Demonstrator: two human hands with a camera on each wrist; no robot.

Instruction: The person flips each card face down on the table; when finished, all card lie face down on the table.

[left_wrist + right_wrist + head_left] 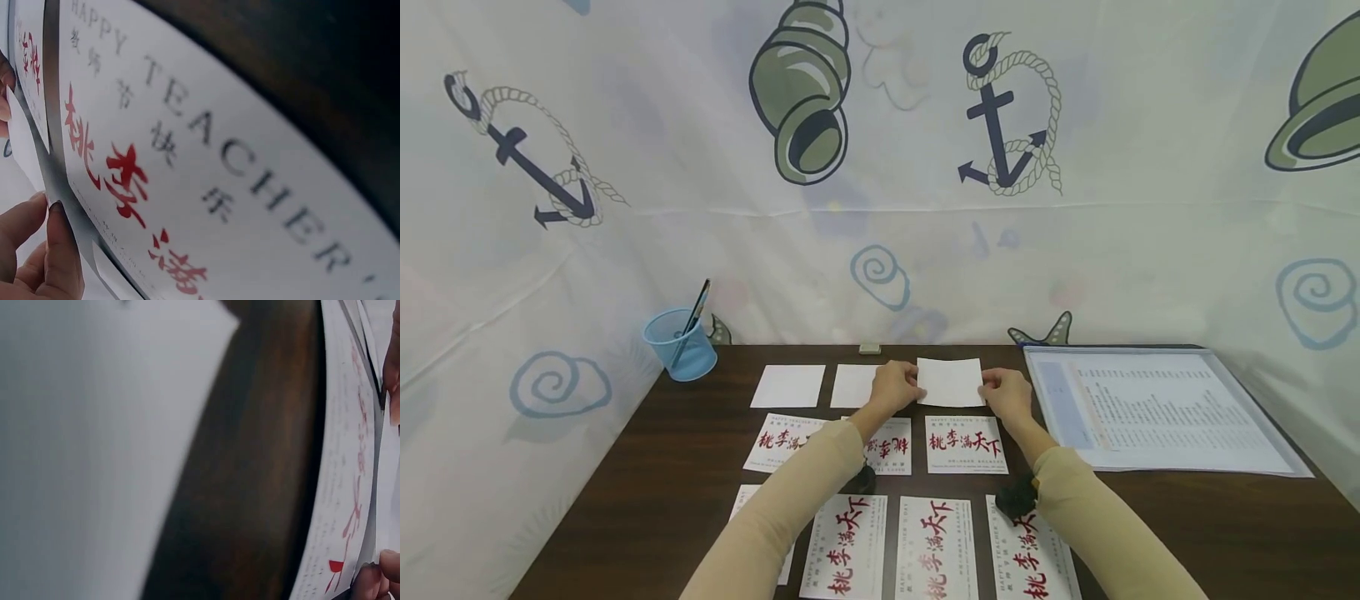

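Note:
A blank white card (pixel 951 382) is held by its two sides in the back row of cards. My left hand (pixel 892 389) pinches its left edge between thumb and fingers, and my right hand (pixel 1008 393) pinches the right edge. In the left wrist view, the left thumb and fingers (pixel 59 244) meet on the card's edge. Just in front of the held card lies a card with red characters (pixel 966 445). Left of my hands is another blank card (pixel 853 385), partly covered by the left hand, and beyond it one more (pixel 787 386).
More red-lettered cards (pixel 936 546) lie in rows nearer me, some hidden under my sleeves. A blue pen cup (pixel 681 343) stands at the back left. On the right lies a clear-covered printed sheet (pixel 1165 408). A patterned curtain (pixel 925 250) hangs behind the table.

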